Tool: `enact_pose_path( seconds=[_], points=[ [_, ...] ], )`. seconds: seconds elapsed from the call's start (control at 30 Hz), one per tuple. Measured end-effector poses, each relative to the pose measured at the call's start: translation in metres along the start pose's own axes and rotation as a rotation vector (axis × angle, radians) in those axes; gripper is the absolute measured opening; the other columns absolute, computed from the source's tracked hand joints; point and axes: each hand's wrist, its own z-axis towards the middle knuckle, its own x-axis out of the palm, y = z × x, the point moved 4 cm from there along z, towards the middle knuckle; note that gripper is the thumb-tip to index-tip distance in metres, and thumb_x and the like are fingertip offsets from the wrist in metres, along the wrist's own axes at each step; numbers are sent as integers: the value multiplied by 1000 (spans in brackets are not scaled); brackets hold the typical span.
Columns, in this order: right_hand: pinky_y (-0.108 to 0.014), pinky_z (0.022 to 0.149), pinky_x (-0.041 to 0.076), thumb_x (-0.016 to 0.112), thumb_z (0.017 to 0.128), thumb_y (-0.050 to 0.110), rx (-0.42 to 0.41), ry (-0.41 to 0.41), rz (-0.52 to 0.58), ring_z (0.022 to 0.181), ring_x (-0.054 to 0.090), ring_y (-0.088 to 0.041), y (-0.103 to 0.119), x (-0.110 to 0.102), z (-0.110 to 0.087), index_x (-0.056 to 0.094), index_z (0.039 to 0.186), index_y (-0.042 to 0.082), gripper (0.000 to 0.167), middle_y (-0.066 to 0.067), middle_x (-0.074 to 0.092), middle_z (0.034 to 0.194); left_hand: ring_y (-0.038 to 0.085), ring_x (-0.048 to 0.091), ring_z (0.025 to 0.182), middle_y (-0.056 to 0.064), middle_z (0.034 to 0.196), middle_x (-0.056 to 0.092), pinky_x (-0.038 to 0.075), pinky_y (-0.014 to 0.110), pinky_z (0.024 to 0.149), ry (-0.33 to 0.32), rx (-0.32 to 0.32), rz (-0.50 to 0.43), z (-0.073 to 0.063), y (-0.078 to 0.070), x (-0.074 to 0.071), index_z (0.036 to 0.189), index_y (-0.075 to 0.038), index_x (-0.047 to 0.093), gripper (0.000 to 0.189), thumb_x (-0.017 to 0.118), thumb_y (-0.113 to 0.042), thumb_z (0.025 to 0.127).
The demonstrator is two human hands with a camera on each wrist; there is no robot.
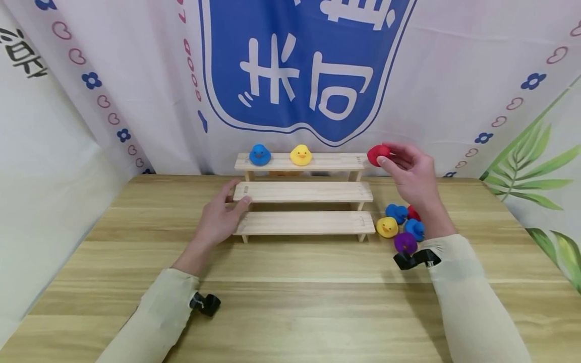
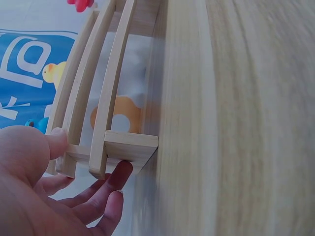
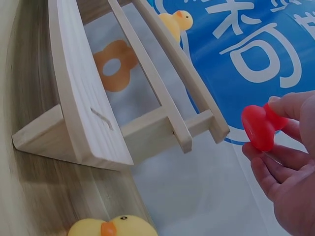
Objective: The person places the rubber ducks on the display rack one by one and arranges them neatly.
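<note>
A three-tier wooden display stand (image 1: 304,191) stands on the table near the backdrop. My left hand (image 1: 219,218) holds its left end, thumb on the middle tier and fingers around the side; in the left wrist view one fingertip touches the lowest tier's leg. With thumb and fingers my right hand (image 1: 415,176) pinches a red rubber duck (image 3: 259,128), raised in the air just off the top tier's right end. On that tier sit a blue duck (image 1: 259,155) at the left and a yellow duck (image 1: 301,155) near the middle.
Right of the stand, below my right forearm, several ducks cluster on the table: a yellow one (image 1: 387,227), a purple one (image 1: 405,243), blue ones (image 1: 415,229) and a partly hidden red one (image 1: 413,213). A printed cloth backdrop (image 1: 172,126) hangs behind the stand.
</note>
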Motion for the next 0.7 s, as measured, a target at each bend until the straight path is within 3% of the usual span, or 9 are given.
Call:
enact_pose_path(
  seconds=[0.47,0.7],
  points=[
    [-15,104,53,72,103,30,-18,52,46,133,64,-24,9,20,5,62,148,13,49,-12,65,147,46,43,151,25,167,39,45,65,116,-3,28,-7,0,1,-3,170,-21,26,71,54,-45,110],
    [-21,103,55,71,103,32,3,118,-23,133,63,-24,11,36,12,62,147,17,47,-7,65,146,45,45,151,24,166,41,47,63,116,-1,14,-23,-1,0,-1,170,-23,26,70,55,-44,110]
  ],
)
